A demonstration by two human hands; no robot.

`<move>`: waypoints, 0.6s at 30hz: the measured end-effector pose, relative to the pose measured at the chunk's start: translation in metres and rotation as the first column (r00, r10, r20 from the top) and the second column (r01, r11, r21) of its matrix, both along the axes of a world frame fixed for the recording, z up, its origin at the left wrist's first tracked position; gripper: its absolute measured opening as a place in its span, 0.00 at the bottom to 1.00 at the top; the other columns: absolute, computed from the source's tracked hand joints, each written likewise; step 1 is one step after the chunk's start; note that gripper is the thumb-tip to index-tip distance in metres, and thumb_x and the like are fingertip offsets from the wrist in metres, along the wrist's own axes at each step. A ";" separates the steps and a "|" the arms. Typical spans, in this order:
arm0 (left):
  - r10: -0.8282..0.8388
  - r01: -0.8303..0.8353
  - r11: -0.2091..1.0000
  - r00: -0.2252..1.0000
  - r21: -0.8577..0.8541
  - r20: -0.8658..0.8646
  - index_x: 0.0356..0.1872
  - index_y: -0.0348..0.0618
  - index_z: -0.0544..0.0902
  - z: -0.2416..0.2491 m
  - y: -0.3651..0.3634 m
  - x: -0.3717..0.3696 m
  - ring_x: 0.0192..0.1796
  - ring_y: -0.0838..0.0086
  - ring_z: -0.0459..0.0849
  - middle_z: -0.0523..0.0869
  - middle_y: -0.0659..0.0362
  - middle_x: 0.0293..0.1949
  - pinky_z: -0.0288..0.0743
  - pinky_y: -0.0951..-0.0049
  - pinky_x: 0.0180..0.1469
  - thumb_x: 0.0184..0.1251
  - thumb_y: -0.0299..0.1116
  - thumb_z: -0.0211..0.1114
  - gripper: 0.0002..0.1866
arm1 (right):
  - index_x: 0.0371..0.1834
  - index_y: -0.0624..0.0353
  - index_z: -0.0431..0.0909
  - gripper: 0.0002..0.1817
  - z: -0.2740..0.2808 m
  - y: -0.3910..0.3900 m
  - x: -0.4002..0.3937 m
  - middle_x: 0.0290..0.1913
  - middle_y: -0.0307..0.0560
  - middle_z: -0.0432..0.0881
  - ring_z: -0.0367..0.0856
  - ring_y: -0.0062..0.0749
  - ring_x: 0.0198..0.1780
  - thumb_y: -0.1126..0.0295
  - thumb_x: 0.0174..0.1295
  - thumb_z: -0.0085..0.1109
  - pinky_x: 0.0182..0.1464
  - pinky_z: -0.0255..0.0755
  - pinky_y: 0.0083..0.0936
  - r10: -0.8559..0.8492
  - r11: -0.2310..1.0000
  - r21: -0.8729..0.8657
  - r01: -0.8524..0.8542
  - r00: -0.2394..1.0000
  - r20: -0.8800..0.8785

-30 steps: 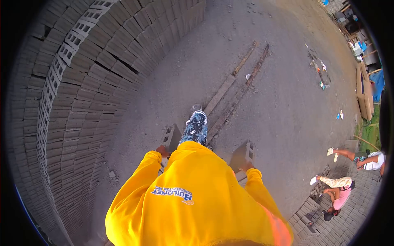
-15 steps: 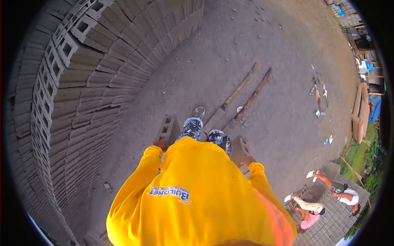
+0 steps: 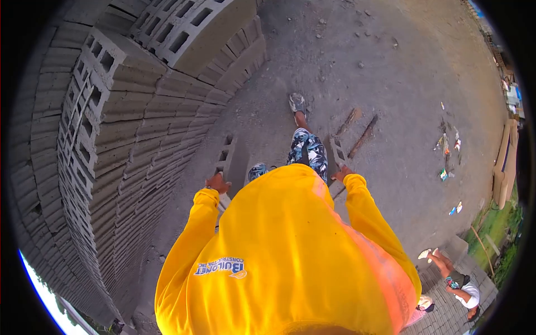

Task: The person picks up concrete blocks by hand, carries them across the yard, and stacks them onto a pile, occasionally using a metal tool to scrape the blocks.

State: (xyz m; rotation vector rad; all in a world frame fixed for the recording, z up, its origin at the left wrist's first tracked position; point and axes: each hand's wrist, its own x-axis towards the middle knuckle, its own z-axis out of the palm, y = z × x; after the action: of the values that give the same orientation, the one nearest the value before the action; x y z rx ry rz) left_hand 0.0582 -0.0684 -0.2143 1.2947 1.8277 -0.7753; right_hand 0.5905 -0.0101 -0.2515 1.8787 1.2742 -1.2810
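My left hand (image 3: 218, 183) is closed on the near end of a grey hollow concrete block (image 3: 238, 163), which hangs beside my left leg. On the other side, my right hand (image 3: 342, 173) grips a second hollow concrete block (image 3: 337, 152), held next to my right leg. Both blocks have their row of holes facing up. The yellow shirt and my legs cover part of each block, and some of the fingers are hidden. My right foot (image 3: 297, 103) is stretched out in front on the dirt ground.
A tall stack of concrete blocks (image 3: 134, 128) runs along my left, its nearer rows jutting toward me. Two wooden poles (image 3: 363, 137) lie ahead to the right. Litter (image 3: 445, 144) is scattered farther right. Another person (image 3: 465, 287) rests on blocks at lower right, beside a partly hidden one.
I have stepped forward, with one foot now well ahead. The stack and poles are closer, and both blocks have moved along in my hands.
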 end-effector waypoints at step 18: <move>0.390 -0.395 0.919 0.912 0.013 0.127 0.57 0.33 0.78 0.013 0.185 0.126 0.62 0.48 0.78 0.81 0.40 0.57 0.64 0.50 0.68 0.59 0.55 0.67 0.36 | 0.75 0.46 0.62 0.42 0.023 0.465 0.013 0.73 0.52 0.67 0.65 0.53 0.73 0.53 0.56 0.65 0.73 0.60 0.46 0.488 0.873 -0.119 -0.473 0.848 0.209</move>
State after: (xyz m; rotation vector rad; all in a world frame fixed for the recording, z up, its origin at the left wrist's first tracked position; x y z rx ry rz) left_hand 0.1844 0.1171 -0.2016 0.9267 1.9250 -0.4337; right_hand 0.6037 0.4552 -0.2285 1.4764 1.4364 -0.7982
